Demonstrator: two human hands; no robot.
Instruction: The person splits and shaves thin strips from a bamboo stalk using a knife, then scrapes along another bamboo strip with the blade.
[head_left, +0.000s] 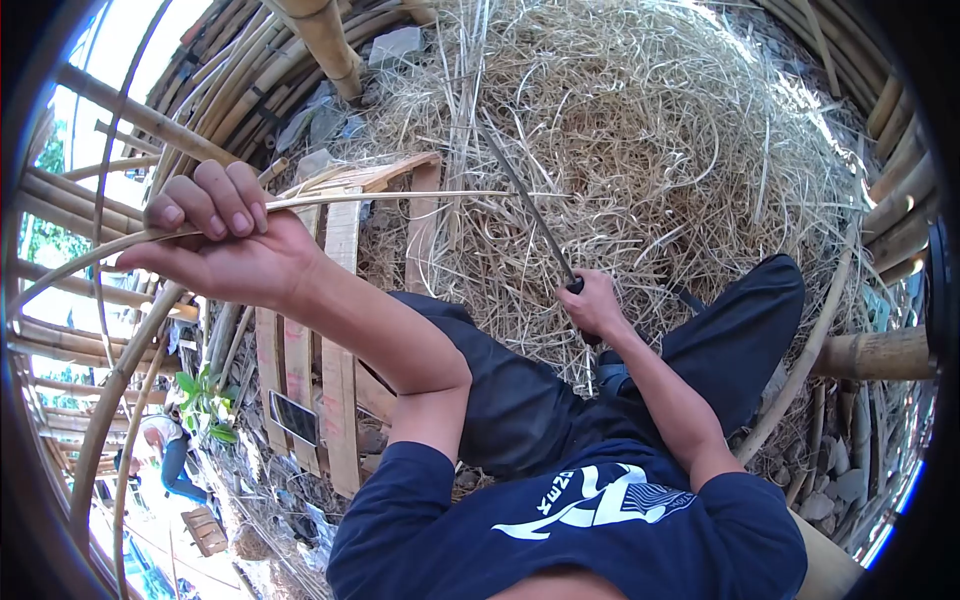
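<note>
My left hand (228,240) is raised at the left, its fingers curled round a long thin bamboo strip (390,195). The strip runs from the far left edge through the hand and out over the straw. In front of my lap, my right hand (598,303) grips the dark handle of a long, narrow-bladed knife (527,200). Its blade points up and away to the left, crossing the strip's line near the strip's right part. Whether blade and strip touch, I cannot tell.
A heap of pale shavings (640,130) covers the ground ahead. Left of my legs lies a wooden slatted piece (342,400) with a phone (294,418) on it. Bamboo poles (325,45) surround me. Another person (170,450) is at the lower left, near a green plant (205,400).
</note>
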